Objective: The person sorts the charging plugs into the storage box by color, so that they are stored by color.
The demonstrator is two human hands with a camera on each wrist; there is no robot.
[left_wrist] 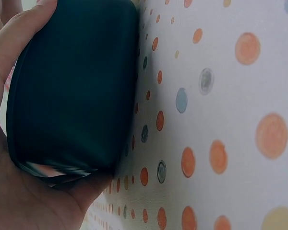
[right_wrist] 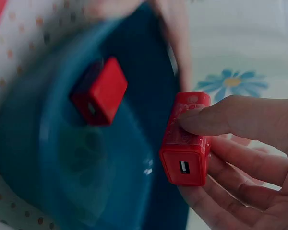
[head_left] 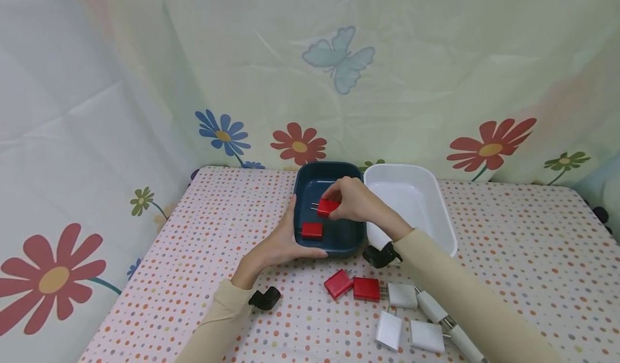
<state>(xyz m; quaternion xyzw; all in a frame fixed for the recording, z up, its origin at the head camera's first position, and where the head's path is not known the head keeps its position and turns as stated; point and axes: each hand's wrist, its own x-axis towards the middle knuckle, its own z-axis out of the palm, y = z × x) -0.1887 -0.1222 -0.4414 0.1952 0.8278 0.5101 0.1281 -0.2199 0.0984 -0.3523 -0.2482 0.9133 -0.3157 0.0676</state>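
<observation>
A dark blue tray stands on the dotted cloth. My left hand grips its near left corner, thumb along the front and fingers along the left side; the left wrist view shows the tray wall close against the palm. Over the tray, my right hand pinches a red USB charger between thumb and fingers, prongs pointing left. In the right wrist view the held charger turns its USB port to the camera. Another red charger lies inside the tray at the near left.
A white tray stands against the blue one's right side. In front lie two red chargers and several white chargers, some partly under the right forearm. A patterned curtain hangs behind the table.
</observation>
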